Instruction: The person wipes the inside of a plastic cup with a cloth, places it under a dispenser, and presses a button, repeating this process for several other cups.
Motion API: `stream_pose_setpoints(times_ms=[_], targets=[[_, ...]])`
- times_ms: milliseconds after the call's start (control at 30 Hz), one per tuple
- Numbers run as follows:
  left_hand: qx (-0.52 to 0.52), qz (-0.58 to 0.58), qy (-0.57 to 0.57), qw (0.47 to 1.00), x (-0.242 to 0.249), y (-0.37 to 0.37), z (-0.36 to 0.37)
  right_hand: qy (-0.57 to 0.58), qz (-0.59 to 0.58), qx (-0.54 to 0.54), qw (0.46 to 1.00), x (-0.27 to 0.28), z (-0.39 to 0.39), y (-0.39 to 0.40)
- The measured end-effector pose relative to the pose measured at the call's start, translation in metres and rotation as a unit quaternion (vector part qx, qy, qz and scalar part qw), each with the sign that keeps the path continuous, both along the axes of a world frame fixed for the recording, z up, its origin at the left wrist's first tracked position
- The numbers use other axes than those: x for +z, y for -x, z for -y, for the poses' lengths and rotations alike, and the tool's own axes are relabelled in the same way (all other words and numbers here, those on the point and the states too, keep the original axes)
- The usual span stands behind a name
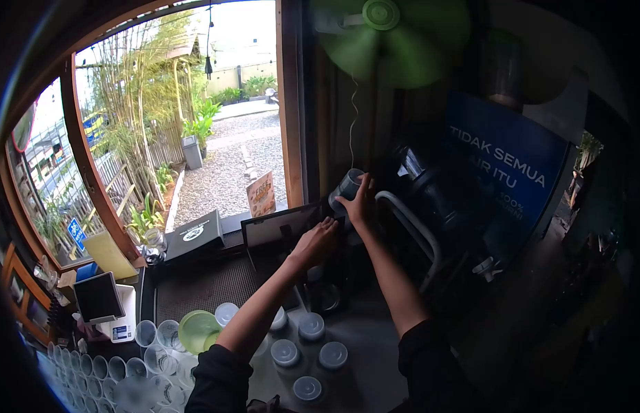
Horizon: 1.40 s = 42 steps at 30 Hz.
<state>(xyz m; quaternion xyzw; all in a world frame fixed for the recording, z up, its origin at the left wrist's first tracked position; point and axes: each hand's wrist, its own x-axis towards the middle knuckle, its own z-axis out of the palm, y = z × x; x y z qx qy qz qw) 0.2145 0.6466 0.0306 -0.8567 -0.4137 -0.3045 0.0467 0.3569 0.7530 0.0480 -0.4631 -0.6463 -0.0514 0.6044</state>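
Note:
Near the middle, my right hand (359,203) is closed around a grey cylindrical cup (349,184), held tilted beside the window post. Lower and to its left is my left hand (318,241), over a dark machine (324,275); its fingers are bent down and what they touch is too dark to make out. Below my forearms, several lidded cups (311,326) stand on the grey counter (361,365). A clear round vessel (324,297) sits at the base of the dark machine.
Many clear cups (117,369) and a green container (199,332) stand at the lower left. A tablet (99,298), black box (194,236) and black mat (203,292) lie beyond. A green fan (382,14) hangs above; a blue sign (502,165) is right.

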Motion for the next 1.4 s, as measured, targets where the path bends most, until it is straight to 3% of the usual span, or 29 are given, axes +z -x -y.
stream_pose_setpoints(times_ms=[167,333,500,600,700,867,1000,1133,1300,1367,1400], targets=[[0.028,-0.053,0.028,0.998,-0.001,-0.001,-0.008,0.099,0.085,0.023,0.991,-0.029,-0.028,-0.002],[0.034,-0.061,0.089,0.994,0.013,-0.004,-0.001,0.099,0.113,0.031,0.988,-0.029,-0.024,-0.004],[0.04,-0.072,0.048,0.995,0.001,-0.004,-0.005,0.141,0.123,0.05,0.981,-0.027,-0.022,-0.001],[0.043,-0.091,0.031,0.994,-0.007,-0.003,-0.009,0.238,0.223,0.01,0.945,-0.016,-0.006,0.004],[0.043,-0.122,0.044,0.991,-0.007,-0.001,-0.006,0.26,0.284,0.029,0.923,-0.017,-0.008,0.001],[0.034,-0.197,0.068,0.977,0.009,0.023,0.019,0.162,0.206,0.076,0.962,-0.002,0.004,-0.003],[0.019,-0.187,0.123,0.974,0.056,0.052,0.085,-0.024,0.054,0.148,0.987,0.052,0.103,0.011],[0.029,-0.202,0.16,0.966,0.078,0.084,0.158,-0.002,-0.027,0.224,0.974,0.08,0.232,0.03],[0.035,-0.179,0.238,0.954,0.079,0.128,0.253,0.029,-0.06,0.297,0.953,0.055,0.357,0.055],[0.094,-0.232,0.36,0.899,0.091,0.136,0.297,0.071,-0.024,0.298,0.952,0.036,0.387,0.069],[0.081,-0.236,0.338,0.908,0.08,0.147,0.313,0.098,-0.04,0.344,0.933,0.023,0.398,0.079]])
